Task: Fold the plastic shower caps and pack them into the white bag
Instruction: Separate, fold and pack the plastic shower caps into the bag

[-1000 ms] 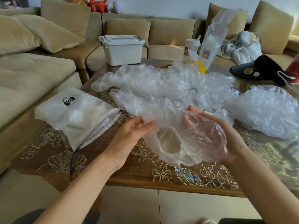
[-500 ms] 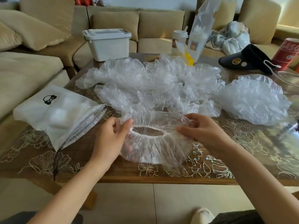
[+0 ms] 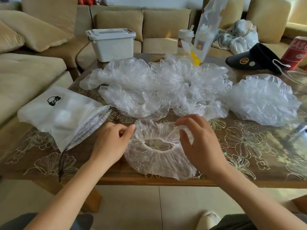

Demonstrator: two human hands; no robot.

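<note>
At the near edge of a flower-patterned coffee table [image 3: 249, 163], seen through the head camera I was monitoring from afar, one clear shower cap [image 3: 154, 163] lay flat with its elastic opening facing up. The left hand [image 3: 111, 141] pinched the cap's left rim between thumb and forefinger. The right hand [image 3: 199, 143] arched over the far right side, fingertips closed on a gather of film near the far rim.

The white bag [image 3: 61, 113] lay just left of the left hand, mouth toward the cap, its dark drawstring [image 3: 62, 163] trailing over the table edge. Pale shapes showed through the fabric, though I could not tell what they were. Behind the hands sprawled a heap of caps [image 3: 157, 87], unfolded, with another puffed cap [image 3: 262, 100] apart on the right. A lidded white storage box [image 3: 111, 44], a black visor [image 3: 254, 58] and a red can [image 3: 297, 50] sat beyond, before a beige sofa [image 3: 166, 22].

I judged the fold barely begun. The film looked slippery and springy, so a loose pinch could let the elastic pull the cap back open, and trapped air could puff the fold. The cap's near side reached the table's front edge, so a careless tug might drag it to the floor. A sweep to the left could snag the drawstring or nudge the bag off.
</note>
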